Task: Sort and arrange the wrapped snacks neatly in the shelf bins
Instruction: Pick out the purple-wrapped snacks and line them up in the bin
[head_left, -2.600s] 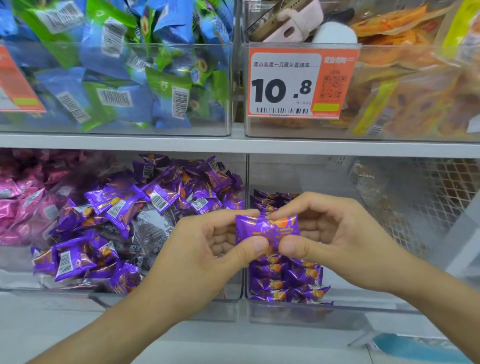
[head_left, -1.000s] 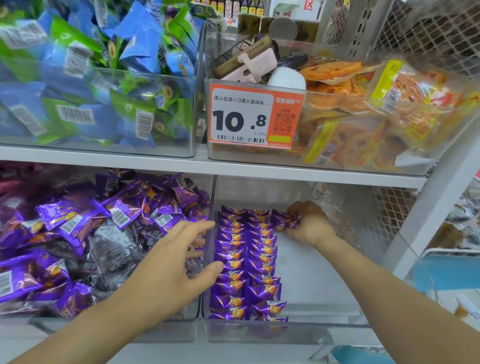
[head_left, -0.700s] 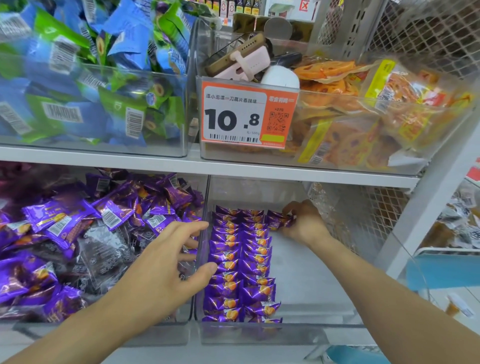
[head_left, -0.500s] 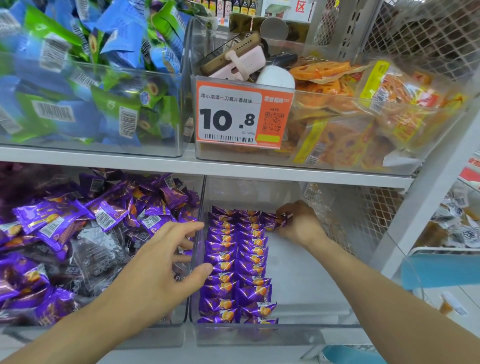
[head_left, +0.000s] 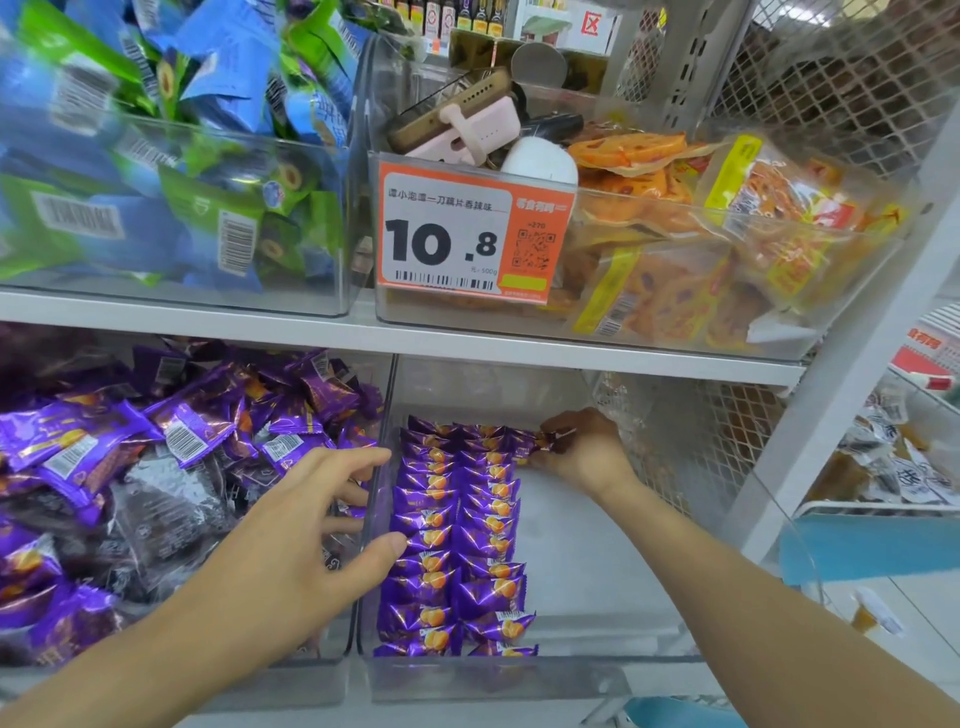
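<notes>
Right hand (head_left: 582, 451) deep in right bin (head_left: 519, 675), pinching snack (head_left: 540, 441) at back of rows (head_left: 457, 530), long axis crosswise. Left hand (head_left: 291, 551) open, fingers spread over loose pile (head_left: 156, 467), nearer it.
</notes>
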